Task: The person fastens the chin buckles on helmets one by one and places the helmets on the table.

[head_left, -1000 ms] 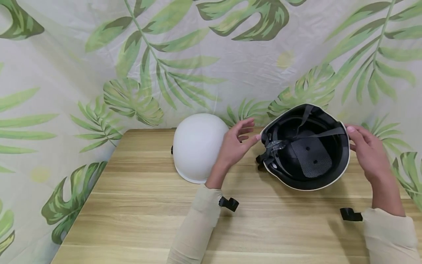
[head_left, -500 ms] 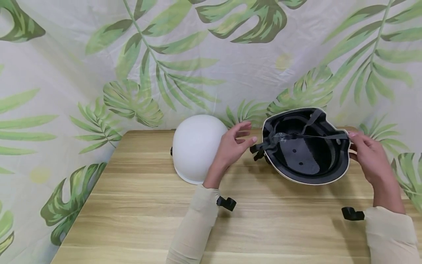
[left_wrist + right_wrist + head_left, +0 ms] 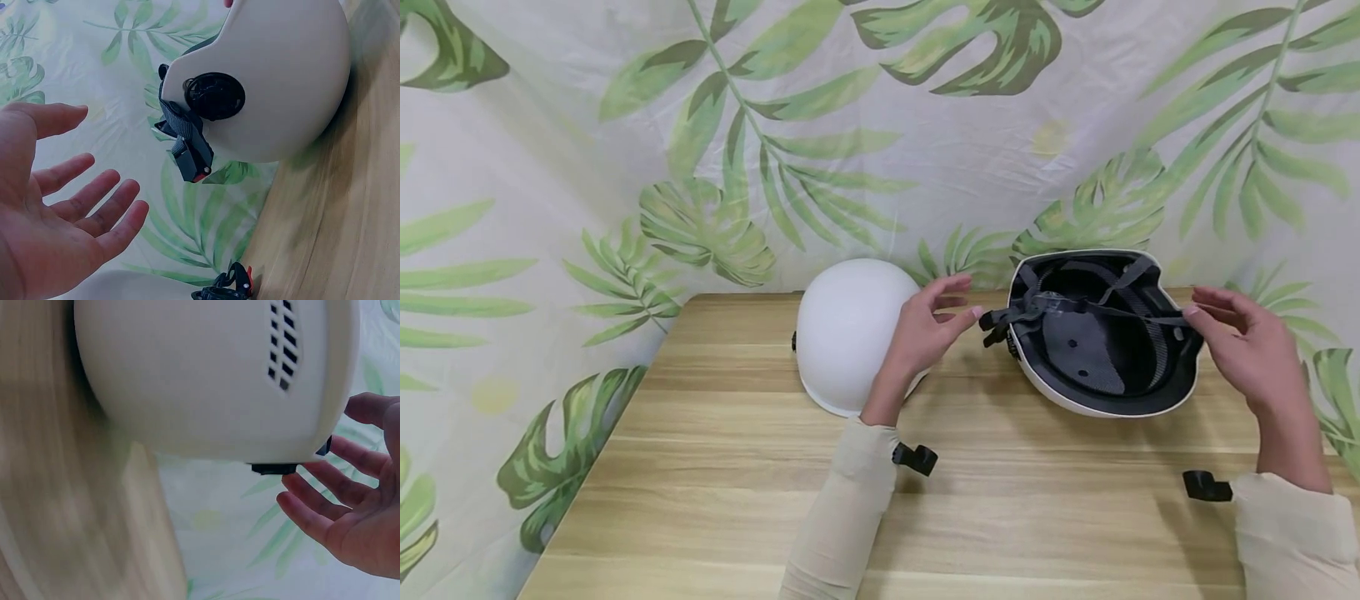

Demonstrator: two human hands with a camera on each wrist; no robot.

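Note:
A white helmet (image 3: 1097, 358) lies upside down on the right of the table, its black lining and straps facing up. My right hand (image 3: 1255, 342) is at its right rim, thumb tip right at the edge; in the right wrist view the fingers (image 3: 312, 499) spread loosely beside the shell (image 3: 206, 375). My left hand (image 3: 925, 325) has relaxed fingers with nothing in them. Between it and the helmet hangs a black strap buckle (image 3: 194, 159), below a round black knob (image 3: 215, 95) in the left wrist view. A second white helmet (image 3: 850, 333), dome up, sits behind the left forearm.
The wooden table (image 3: 737, 500) ends at the back against a leaf-patterned cloth (image 3: 820, 192). Each sleeve has a black mount (image 3: 916, 458) at the wrist. The second helmet's buckle (image 3: 225, 287) shows low in the left wrist view.
The right helmet has been lowered and tipped back so its base rests on the table. The left thumb has left its rim, and the right hand's grip has loosened.

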